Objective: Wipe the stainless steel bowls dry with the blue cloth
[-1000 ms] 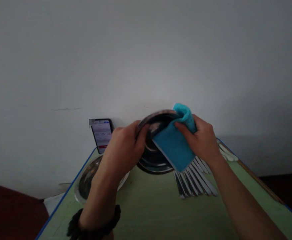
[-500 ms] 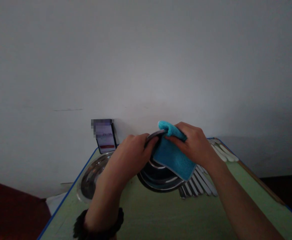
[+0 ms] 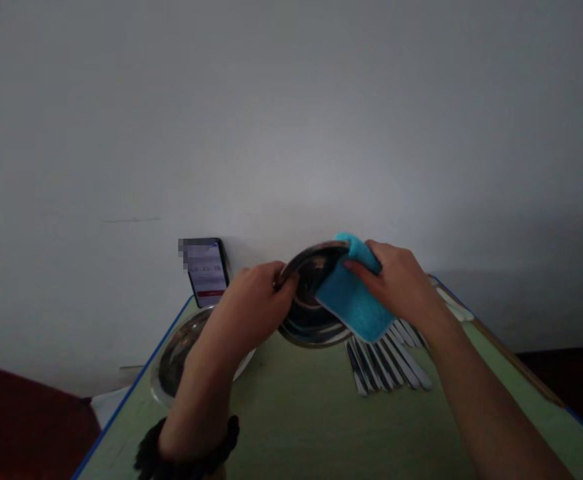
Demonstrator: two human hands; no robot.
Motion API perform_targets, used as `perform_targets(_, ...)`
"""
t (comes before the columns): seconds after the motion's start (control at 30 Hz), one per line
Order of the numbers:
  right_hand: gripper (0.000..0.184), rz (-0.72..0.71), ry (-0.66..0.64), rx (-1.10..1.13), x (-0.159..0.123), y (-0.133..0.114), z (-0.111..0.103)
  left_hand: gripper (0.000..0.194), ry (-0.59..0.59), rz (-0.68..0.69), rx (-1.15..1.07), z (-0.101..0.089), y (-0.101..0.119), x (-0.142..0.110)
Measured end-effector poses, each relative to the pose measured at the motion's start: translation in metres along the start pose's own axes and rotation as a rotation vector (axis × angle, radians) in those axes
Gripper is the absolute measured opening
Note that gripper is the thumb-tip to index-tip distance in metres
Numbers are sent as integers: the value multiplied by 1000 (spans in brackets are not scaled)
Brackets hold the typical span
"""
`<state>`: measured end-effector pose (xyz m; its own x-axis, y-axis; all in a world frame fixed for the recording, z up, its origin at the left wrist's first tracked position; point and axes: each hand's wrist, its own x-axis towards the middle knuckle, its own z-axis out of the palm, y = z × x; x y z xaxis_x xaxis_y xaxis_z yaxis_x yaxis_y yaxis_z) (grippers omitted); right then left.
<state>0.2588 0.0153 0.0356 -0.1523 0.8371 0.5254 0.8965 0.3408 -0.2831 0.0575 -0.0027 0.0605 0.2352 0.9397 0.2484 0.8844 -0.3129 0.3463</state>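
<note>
My left hand (image 3: 254, 303) grips the left rim of a round steel plate (image 3: 307, 313) and holds it tilted up over the far part of the green table (image 3: 301, 427). My right hand (image 3: 401, 287) is closed on a folded blue cloth (image 3: 354, 297), which it presses against the plate's inner face and over its top rim. A dark band sits on my left wrist.
A second steel plate (image 3: 176, 360) lies flat at the table's left edge. Several pieces of cutlery (image 3: 386, 363) are fanned out to the right of the held plate. A lit phone (image 3: 206, 270) leans against the white wall behind. The table has a blue edge.
The plate dipped lower half a second ago and has come back up and tilted more upright. The cloth has slid with my right hand along the plate's upper rim.
</note>
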Motion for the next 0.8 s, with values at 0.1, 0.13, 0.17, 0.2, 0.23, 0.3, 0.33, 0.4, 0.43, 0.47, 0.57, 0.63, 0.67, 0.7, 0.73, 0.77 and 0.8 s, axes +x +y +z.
perform_targets(0.1, 23, -115, -89, 10, -2, -5, 2, 37, -55, 38, 56, 5, 0, -1)
perform_targets(0.13, 22, -134, -102, 19, -2, -7, 3, 39, -54, 40, 74, 7, 0, -2)
perform_targets(0.17, 21, -146, -109, 27, -2, -9, 4, 40, -53, 43, 83, 8, 0, -2)
perform_targets(0.2, 21, -152, -108, 37, -3, -11, 5, 42, -54, 49, 82, 8, 0, -1)
perform_targets(0.23, 20, -149, -100, 55, -3, -13, 5, 43, -57, 59, 69, 8, 0, -1)
perform_targets(0.3, 21, -122, -56, 107, -3, -15, 5, 44, -48, 83, 19, 7, -1, 0)
perform_targets(0.33, 22, -95, -18, 132, -3, -16, 5, 44, -27, 88, -14, 5, -1, 0)
perform_targets(0.4, 25, -14, 82, 161, -2, -15, 1, 43, 81, 50, -70, 1, -1, -1)
perform_targets(0.43, 27, 36, 122, 174, -1, -14, -1, 42, 168, 8, -88, -1, 0, -1)
perform_targets(0.47, 29, 85, 143, 191, -1, -13, -3, 41, 260, -37, -102, -4, 1, -1)
perform_targets(0.57, 34, 177, 124, 209, 0, -8, -6, 38, 374, -102, -153, -8, 2, -1)
perform_targets(0.63, 32, 175, 87, 143, 1, -5, -5, 37, 262, -79, -166, -6, -1, 0)
perform_targets(0.67, 30, 162, 67, 92, 0, -4, -4, 37, 173, -62, -147, -5, -3, 1)
perform_targets(0.7, 28, 136, 41, 47, 0, -4, -3, 38, 83, -42, -114, -2, -5, 1)
perform_targets(0.73, 26, 97, 9, 15, -1, -4, -1, 38, 7, -20, -78, 0, -7, 2)
perform_targets(0.77, 24, 49, -25, -4, -1, -5, 0, 38, -51, 2, -49, 3, -7, 2)
perform_targets(0.8, 21, 0, -56, -11, -2, -6, 1, 38, -87, 18, -31, 5, -7, 1)
